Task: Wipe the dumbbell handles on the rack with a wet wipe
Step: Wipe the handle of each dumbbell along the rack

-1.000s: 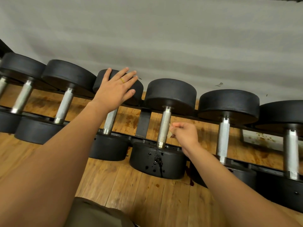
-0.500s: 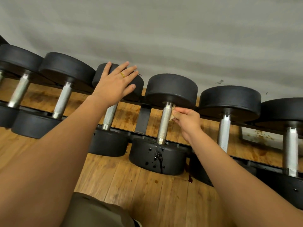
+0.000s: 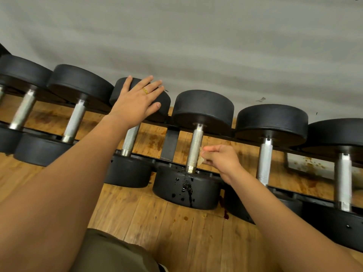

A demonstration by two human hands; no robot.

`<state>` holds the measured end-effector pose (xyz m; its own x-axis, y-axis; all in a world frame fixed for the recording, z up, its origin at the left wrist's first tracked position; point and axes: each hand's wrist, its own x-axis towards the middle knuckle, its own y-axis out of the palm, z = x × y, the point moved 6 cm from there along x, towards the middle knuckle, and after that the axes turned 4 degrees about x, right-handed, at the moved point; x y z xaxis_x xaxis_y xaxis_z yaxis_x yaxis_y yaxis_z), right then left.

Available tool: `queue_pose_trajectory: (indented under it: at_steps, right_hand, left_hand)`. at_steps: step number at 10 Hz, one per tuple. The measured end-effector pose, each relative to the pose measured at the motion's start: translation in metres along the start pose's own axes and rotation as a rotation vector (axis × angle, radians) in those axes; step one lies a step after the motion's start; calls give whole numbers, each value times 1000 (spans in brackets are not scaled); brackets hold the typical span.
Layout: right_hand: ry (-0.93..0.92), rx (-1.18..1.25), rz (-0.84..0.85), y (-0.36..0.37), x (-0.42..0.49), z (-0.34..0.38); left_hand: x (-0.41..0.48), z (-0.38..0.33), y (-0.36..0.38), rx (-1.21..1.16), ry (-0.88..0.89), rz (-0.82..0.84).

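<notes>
Six dumbbells in view on the rack [image 3: 171, 146]. Right hand [image 3: 222, 160]: fingers pinch a small wet wipe [image 3: 200, 161] against the right side of the fourth handle [image 3: 194, 150], between the front and rear rails. Left hand [image 3: 135, 103]: flat, fingers straight, on the neighbouring rear head [image 3: 165, 99]. Risk: the knurling may snag the scrap from so light a pinch, and the handle's far side may go unwiped.

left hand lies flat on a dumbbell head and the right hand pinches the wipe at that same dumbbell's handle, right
No. The head view shows the left hand flat on a dumbbell head, but the right hand pinches the wipe at the handle of the next dumbbell to the right.
</notes>
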<state>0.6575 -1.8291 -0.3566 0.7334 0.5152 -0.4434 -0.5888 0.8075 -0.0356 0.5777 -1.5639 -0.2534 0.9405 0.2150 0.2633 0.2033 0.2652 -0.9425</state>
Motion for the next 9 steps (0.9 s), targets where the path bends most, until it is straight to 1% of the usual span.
queue_pose_trajectory:
  at_steps: [1, 2, 3, 4, 5, 7, 8, 9]
  right_hand:
    - [48, -237, 93, 0, -9, -13]
    - [62, -274, 116, 1, -9, -10]
    - [40, -145, 92, -1, -7, -6]
    - [-35, 95, -37, -9, 0, 5]
    - [-98, 206, -133, -10, 12, 22]
    - [-138, 140, -271, 3, 26, 29]
    - [-204, 65, -307, 4, 22, 32]
    - [-271, -8, -289, 4, 16, 35]
  left_hand:
    - [0, 0, 1, 4, 2, -8]
    - [0, 0, 1, -5, -4, 2]
    - [0, 1, 1, -13, -9, 9]
    - [0, 1, 1, -15, -7, 5]
    - [1, 1, 1, -15, -6, 2]
    - [0, 0, 1, -14, -5, 2]
    - [1, -1, 0, -17, -6, 4]
    - [0, -1, 0, -22, -6, -2]
